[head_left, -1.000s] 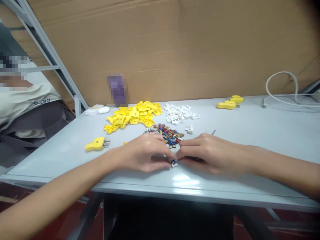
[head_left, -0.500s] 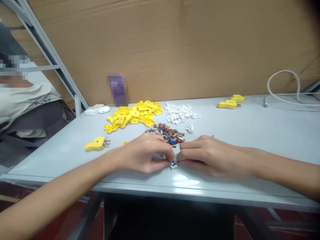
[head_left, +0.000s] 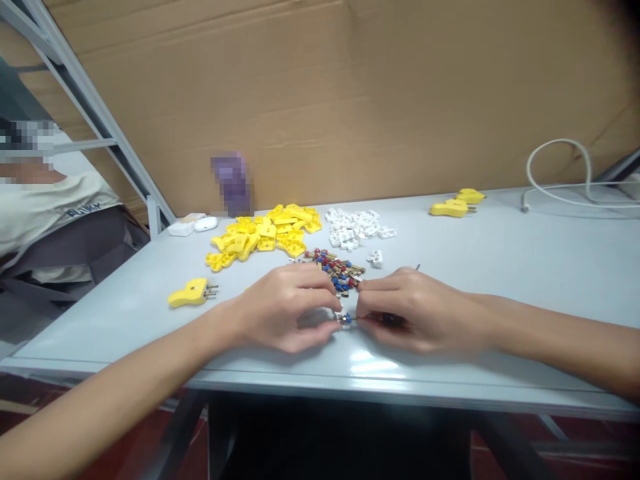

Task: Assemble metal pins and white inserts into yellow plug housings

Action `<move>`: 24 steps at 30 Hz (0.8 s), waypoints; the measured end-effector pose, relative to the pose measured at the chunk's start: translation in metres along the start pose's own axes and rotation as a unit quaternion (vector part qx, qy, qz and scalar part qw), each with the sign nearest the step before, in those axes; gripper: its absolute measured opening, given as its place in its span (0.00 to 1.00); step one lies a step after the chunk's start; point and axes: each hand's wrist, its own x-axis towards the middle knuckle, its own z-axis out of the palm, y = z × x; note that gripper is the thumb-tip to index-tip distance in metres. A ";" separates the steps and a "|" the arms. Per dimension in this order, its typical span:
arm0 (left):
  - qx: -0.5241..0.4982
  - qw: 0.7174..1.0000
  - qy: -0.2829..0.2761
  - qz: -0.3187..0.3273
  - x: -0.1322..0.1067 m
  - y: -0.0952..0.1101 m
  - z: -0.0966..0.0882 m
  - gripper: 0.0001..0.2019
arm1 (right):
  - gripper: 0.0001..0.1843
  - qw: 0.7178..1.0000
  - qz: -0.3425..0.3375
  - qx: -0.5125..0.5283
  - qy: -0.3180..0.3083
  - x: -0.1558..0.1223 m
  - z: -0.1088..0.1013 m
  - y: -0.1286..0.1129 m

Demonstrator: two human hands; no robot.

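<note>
Hands (head_left: 285, 310) pinching tiny blue metal part (head_left: 344, 319)

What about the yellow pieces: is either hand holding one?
No, the yellow plug pieces lie heaped beyond the left hand and right hand, which meet at a small blue part.

Pale grey table (head_left: 505, 267). Heap of yellow plug housings (head_left: 260, 235) left of centre; white plastic pieces (head_left: 350, 228) just beside it; brass pins with red and blue ends (head_left: 334, 264) in front. Pronged yellow plug (head_left: 190, 292) at left, two yellow plugs (head_left: 450, 208) at right. White cable (head_left: 565, 201) far right. Small white box (head_left: 181, 228), white oval case (head_left: 206, 224), blurred purple object (head_left: 231, 184) along back edge.
</note>
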 end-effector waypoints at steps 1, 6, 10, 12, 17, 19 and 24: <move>0.008 1.000 0.005 -0.001 0.000 0.000 0.000 0.07 | 0.08 1.000 -0.001 -0.003 0.006 0.000 0.000 0.000; 0.057 0.998 0.007 -0.016 0.001 0.000 0.001 0.09 | 0.07 0.999 -0.009 -0.014 0.036 0.000 -0.001 -0.001; 0.070 0.998 0.005 -0.010 0.001 0.001 0.003 0.09 | 0.07 0.999 -0.009 -0.019 0.037 0.000 -0.002 -0.001; 0.072 0.997 0.004 -0.002 0.001 0.001 0.004 0.09 | 0.08 0.999 -0.012 -0.018 0.033 0.000 -0.001 -0.001; 0.072 0.997 -0.012 0.005 0.001 0.000 0.005 0.09 | 0.09 1.000 -0.015 -0.012 0.023 0.000 -0.001 0.000; 0.070 0.997 -0.013 0.007 0.001 0.000 0.005 0.09 | 0.09 1.000 -0.017 -0.009 0.022 0.000 -0.001 0.000; 0.070 0.997 -0.026 -0.003 0.000 0.000 0.005 0.08 | 0.09 0.999 -0.010 -0.027 0.026 0.000 -0.002 0.001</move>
